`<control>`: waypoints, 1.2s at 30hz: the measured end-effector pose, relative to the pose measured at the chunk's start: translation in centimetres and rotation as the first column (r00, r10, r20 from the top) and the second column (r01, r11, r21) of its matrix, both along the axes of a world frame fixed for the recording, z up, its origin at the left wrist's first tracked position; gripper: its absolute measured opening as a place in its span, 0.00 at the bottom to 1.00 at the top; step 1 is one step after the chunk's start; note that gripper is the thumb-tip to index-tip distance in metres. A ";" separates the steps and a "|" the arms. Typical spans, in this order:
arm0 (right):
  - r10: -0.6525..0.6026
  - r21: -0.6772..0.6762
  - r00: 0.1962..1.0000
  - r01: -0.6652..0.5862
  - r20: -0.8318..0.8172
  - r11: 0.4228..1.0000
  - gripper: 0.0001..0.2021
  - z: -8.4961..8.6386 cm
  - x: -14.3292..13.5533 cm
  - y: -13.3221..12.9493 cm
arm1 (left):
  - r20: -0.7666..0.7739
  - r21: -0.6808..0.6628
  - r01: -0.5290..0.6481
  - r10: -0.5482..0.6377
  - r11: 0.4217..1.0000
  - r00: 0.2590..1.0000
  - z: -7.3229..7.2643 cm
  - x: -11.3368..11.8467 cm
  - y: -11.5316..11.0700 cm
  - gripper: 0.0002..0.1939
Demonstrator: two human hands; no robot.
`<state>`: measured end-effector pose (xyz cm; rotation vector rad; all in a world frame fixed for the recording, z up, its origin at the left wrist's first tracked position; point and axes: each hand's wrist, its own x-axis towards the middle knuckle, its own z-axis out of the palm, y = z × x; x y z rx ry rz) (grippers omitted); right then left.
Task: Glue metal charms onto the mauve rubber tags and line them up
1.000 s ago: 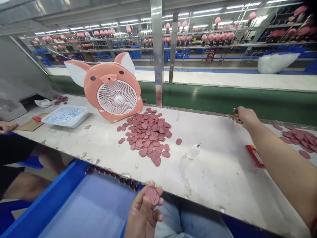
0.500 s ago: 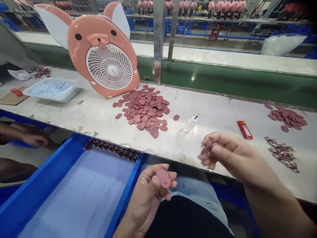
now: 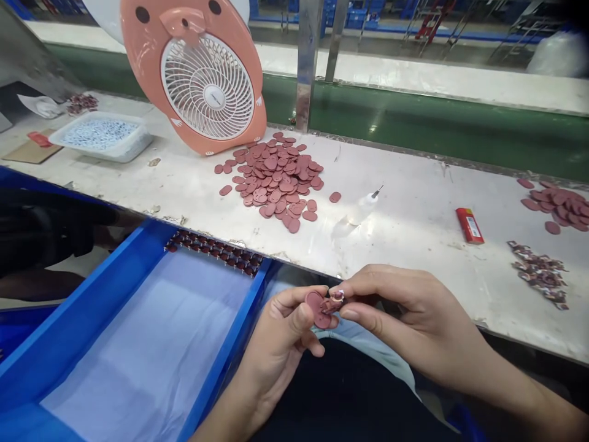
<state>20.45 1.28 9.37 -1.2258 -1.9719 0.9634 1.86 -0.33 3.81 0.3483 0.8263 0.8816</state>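
Note:
Between the thumb and fingers of my left hand (image 3: 285, 331) is a reddish-brown oval disc (image 3: 317, 308), held above my lap. My right hand (image 3: 400, 310) pinches a small brown-and-white figure piece (image 3: 335, 299) against the face of that disc; whether it sits in the disc's holes I cannot tell. Behind the hands, a heap of similar oval discs (image 3: 280, 178) lies on the white bench (image 3: 405, 227). Several small figure pieces (image 3: 538, 274) are clustered to the right, near a second disc pile (image 3: 559, 202).
A pink pig-shaped fan (image 3: 214, 98) stands behind the heap. A clear bottle with a needle tip (image 3: 363, 205) and a red box (image 3: 470, 226) lie on the bench. At left are a tray of blue-white bits (image 3: 101, 136) and a blue bin (image 3: 124, 344) with rows of finished-looking dark pieces (image 3: 216, 250).
My right hand has come left and down to my left hand, bringing the small figure piece onto the disc. The camera view has tilted down. A person's arm at left has shifted.

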 end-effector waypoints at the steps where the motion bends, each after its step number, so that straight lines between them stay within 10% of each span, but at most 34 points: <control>1: 0.007 0.039 1.000 -0.007 0.018 0.999 0.07 0.0 0.0 0.0 | 0.001 0.002 0.003 -0.003 1.000 1.000 0.0 0.0 0.0 0.23; 36: 0.130 0.307 0.941 -0.230 0.313 0.924 0.09 1.2 0.2 0.4 | 0.040 -0.085 0.028 -0.025 0.996 0.999 0.1 0.3 0.5 0.24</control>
